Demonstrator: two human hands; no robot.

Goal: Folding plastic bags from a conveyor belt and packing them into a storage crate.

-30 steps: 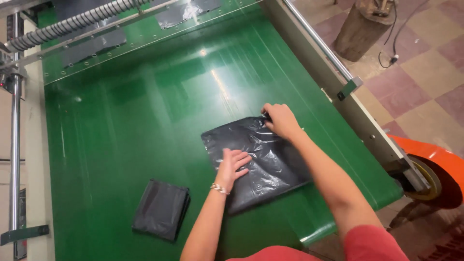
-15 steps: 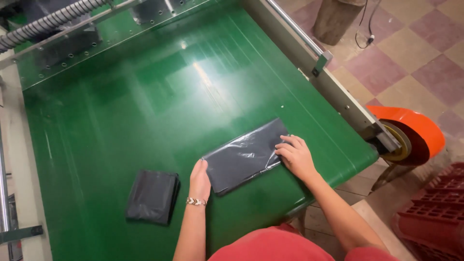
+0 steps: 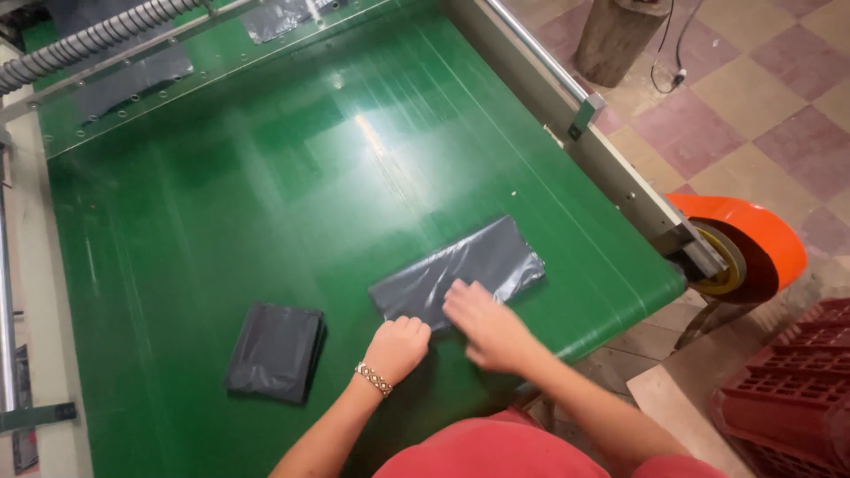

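Your left hand [image 3: 398, 347] is curled almost into a fist, with the knuckles on the near edge of the folded black plastic bag [image 3: 460, 271], and your right hand [image 3: 485, 327] lies flat and open on the same edge. The bag is a long, glossy, wrinkled strip, lying slanted on the green conveyor belt [image 3: 266, 177] near its front edge. A smaller folded bag [image 3: 274, 350] lies apart on your left.

Your left hand [image 3: 398, 347] curling at the near edge of a folded dark grey plastic bag [image 3: 460, 273], your right hand [image 3: 485, 329] pressing flat on it, a smaller folded bag [image 3: 274, 350] lying apart on the green conveyor belt [image 3: 266, 195].
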